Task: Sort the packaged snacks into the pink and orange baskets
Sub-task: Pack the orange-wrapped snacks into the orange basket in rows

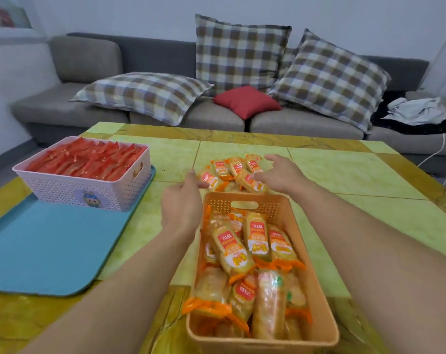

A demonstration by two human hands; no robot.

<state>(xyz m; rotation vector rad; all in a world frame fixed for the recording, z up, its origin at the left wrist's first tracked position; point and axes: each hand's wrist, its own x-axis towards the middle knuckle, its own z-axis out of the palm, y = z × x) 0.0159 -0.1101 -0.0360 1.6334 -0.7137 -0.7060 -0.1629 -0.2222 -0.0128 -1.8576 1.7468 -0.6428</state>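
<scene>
Late in the sort, by the look of it. Both hands out over the desk [319,175], closing from either side on the last loose cluster of orange-wrapped snacks [232,172], which lies between them and just beyond the far rim of the orange basket [316,251].

Left hand [182,203] at the near left edge of the cluster, fingers reaching forward and only lightly bent, fingertips touching or all but touching the nearest packet; nothing gripped yet. Right hand [280,173] at the cluster's right edge, fingers spread wide and relaxed, thumb toward the packets, also holding nothing; hard to tell whether resting on a wrapper or just above it.

Orange basket directly beneath both forearms, already heaped with matching packets. Pink basket [63,190] well off to the left of the left hand, packed with red packets [89,159] and standing on a blue tray [37,251]. No red packets loose near either hand.

Step in hand: gathering the remaining orange packets. Next move likely calls for scooping the cluster together between both palms, lifting over the near rim and dropping toward the body. Slippery wrappers and an already full basket: worth squeezing firmly and placing low to avoid spills.
</scene>
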